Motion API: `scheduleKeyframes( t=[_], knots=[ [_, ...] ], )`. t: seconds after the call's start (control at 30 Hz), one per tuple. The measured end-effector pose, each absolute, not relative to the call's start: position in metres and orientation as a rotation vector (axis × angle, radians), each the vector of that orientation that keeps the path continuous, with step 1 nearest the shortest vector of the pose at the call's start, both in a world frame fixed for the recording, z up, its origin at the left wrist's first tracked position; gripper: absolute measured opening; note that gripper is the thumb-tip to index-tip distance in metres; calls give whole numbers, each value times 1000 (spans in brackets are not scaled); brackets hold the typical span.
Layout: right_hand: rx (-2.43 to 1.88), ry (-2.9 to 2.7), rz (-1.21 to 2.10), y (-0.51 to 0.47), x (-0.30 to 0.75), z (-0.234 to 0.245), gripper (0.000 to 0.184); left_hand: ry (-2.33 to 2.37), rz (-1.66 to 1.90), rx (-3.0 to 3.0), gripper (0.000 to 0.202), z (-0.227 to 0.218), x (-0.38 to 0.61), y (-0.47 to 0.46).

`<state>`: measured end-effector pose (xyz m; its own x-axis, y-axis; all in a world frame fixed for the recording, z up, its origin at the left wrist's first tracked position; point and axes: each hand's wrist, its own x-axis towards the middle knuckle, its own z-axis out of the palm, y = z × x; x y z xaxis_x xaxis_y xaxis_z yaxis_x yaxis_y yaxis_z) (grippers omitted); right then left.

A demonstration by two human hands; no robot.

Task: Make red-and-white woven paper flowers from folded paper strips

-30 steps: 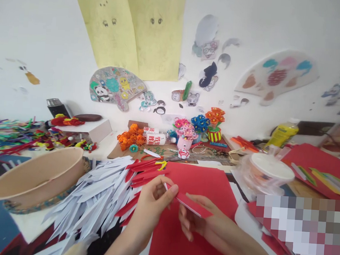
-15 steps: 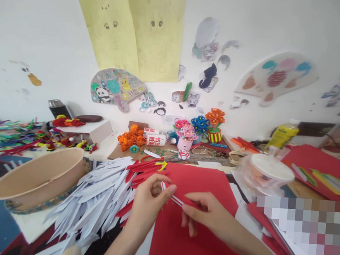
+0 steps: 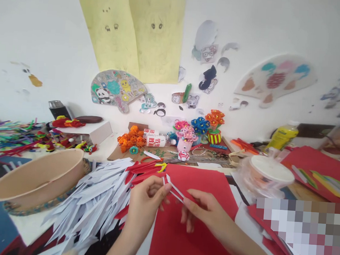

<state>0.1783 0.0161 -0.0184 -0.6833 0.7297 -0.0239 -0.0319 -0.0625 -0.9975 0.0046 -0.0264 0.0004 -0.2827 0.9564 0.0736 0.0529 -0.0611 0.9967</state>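
Red sheet (image 3: pixel 185 241) beneath folded strip (image 3: pixel 177 190), left fingers (image 3: pixel 163 190) and right fingers (image 3: pixel 192 206) pinching opposite ends

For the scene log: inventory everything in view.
Folded strip: one, red/white, front centre
Sheets: at least two, red, centre and right
White slips: many, white, centre left
Red slips: several, red, centre
Basin: one, beige, left
Craft stems: many, multicoloured, far left
Thermos: one, black/silver, back left
Loose flowers: many, mostly orange, back centre
Potted flowers: three visible, multicoloured, back centre
Yellow bottle: one, yellow, back right
Lidded cup: one, white, right
Fans: two, multicoloured, wall
Posters: two, yellow, wall
Smaller items: uncounted, various, throughout
Left fingers: one hand, holding strip
Right fingers: one hand, holding strip
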Motion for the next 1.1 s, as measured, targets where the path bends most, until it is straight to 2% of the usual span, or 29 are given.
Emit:
scheduleKeyframes(
  t=[0.47, 0.83, 1.1],
  knots=[
    [-774, -1506, 1807, 13, 177, -17, 41, 1398, 1526, 1175, 32, 11, 10, -32],
    [-819, -1486, 1748, 15, 177, -15, 44, 1589, 1534, 1397, 16, 17, 9, -35],
    [-855, -1486, 1699, 17, 178, -16, 45, 1609, 1578, 1366, 20, 17, 7, -36]
  ],
)
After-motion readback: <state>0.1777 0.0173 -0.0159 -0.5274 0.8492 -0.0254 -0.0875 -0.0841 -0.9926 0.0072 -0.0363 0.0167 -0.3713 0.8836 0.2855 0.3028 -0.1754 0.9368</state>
